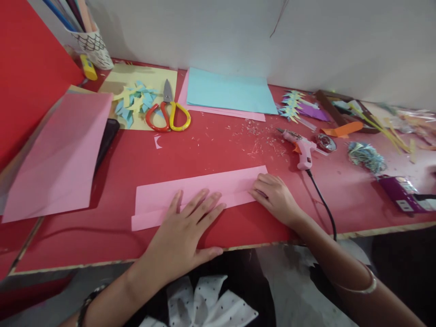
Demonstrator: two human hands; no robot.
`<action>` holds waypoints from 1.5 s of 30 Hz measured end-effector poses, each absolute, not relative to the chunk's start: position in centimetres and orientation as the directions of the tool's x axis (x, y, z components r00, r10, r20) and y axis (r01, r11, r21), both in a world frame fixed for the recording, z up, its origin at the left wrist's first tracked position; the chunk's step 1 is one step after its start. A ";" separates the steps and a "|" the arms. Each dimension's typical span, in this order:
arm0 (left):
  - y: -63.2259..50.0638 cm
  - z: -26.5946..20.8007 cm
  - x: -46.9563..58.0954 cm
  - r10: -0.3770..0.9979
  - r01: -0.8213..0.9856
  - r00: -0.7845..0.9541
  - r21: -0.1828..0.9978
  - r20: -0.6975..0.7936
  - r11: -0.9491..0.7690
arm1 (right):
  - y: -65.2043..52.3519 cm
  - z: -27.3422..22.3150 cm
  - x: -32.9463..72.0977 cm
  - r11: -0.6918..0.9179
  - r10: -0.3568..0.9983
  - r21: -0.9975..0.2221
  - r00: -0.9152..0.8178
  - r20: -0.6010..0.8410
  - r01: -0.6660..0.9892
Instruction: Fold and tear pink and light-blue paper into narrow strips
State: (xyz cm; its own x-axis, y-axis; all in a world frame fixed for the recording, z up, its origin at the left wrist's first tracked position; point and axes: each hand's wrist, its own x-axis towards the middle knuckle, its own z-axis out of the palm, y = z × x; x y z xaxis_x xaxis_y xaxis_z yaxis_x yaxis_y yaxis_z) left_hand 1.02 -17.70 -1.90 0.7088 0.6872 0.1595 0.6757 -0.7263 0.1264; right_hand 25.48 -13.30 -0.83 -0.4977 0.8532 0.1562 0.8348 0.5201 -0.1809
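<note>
A long strip of pink paper (160, 197) lies before me near the table's front edge, with its near side folded over in a narrow band. My left hand (185, 227) rests flat on the strip's near edge, fingers spread and thumb stretched out to the right. At the strip's right end, my right hand (274, 197) is closed with curled fingers on the paper's edge. Part of the fold is hidden beneath both hands.
Scissors (167, 109) lie beside cut paper scraps (134, 100). Blue sheets (231, 91) sit at the back. A pink glue gun (301, 147) with a trailing cord is to the right, near a purple power strip (403, 195). Pink paper (61, 154) lies left.
</note>
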 end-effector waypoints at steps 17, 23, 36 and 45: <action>-19.9 -2.5 -5.2 0.732 0.738 0.655 0.051 0.188 -0.673 | -13.4 -0.6 25.3 0.488 0.873 -0.211 -0.468 0.140 0.847; -19.9 -2.6 -6.7 0.739 0.751 0.640 0.032 0.209 -0.659 | -13.4 -0.5 25.1 0.492 0.870 -0.171 -0.474 0.136 0.854; -17.2 -0.4 -1.7 0.802 0.771 0.569 0.223 0.180 -0.597 | -14.6 1.5 21.3 0.576 0.815 -0.088 -0.562 0.143 0.813; -16.8 -0.7 -0.9 0.898 0.882 0.402 0.188 0.178 -0.432 | -13.6 0.6 17.6 0.679 0.731 -0.072 -0.681 -0.027 0.731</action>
